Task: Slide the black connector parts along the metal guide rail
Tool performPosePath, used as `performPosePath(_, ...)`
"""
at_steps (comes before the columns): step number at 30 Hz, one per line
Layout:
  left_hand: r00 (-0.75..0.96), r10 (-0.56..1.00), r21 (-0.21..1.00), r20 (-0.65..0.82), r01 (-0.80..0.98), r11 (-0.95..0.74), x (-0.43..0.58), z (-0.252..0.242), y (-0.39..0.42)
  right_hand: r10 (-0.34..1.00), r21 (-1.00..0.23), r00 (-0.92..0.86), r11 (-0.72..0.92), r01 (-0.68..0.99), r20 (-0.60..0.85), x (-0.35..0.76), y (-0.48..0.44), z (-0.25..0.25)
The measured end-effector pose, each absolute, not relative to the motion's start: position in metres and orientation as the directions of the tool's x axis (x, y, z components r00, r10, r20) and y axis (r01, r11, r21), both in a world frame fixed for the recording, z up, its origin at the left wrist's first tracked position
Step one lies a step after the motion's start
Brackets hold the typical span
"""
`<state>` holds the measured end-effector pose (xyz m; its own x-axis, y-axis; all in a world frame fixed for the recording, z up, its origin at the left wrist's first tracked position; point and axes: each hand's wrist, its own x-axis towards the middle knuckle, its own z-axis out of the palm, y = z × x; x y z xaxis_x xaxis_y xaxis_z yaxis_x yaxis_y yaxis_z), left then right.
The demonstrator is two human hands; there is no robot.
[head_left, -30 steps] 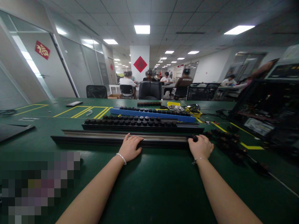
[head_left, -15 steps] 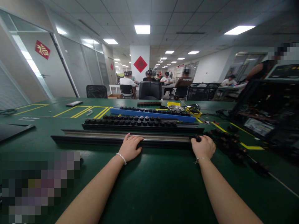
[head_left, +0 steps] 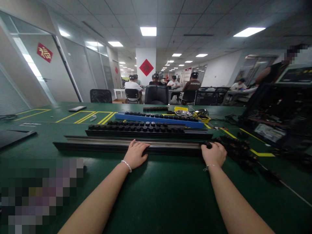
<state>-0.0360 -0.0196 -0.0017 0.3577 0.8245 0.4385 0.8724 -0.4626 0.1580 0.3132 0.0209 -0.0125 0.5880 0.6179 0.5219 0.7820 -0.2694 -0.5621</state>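
A long black channel-shaped rail [head_left: 92, 147] with a pale metallic inside lies crosswise on the table before me. My left hand [head_left: 137, 153] rests over its middle, fingers spread across the channel and thumb on the near side. At the rail's right end, my right hand [head_left: 214, 154] is closed around a small dark knob-like part [head_left: 207, 144], mostly covered by the fingers. Just behind lies another black rail [head_left: 195, 131] with rows of round black parts [head_left: 138, 128] on it. Farther back, a blue rail [head_left: 158, 121] carries more small black parts.
The green table [head_left: 170, 195] has yellow tape markings. Dark parts are heaped [head_left: 241, 149] right of my right hand, near an open equipment case [head_left: 273, 113]. A metal dish [head_left: 183, 113] and yellow tray [head_left: 181, 109] stand behind the rails. People sit at far tables.
My right hand has shifted slightly to the right with the small dark part. My left hand and the rails have stayed in place.
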Motion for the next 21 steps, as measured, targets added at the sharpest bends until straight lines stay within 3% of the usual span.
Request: performPosePath(21,0.352,0.827,0.165,0.439,0.873,-0.459,-0.0361,-0.0026,-0.0193,0.580,-0.634,0.643,-0.260,0.728,0.500,0.3202,0.0198,-0.0121)
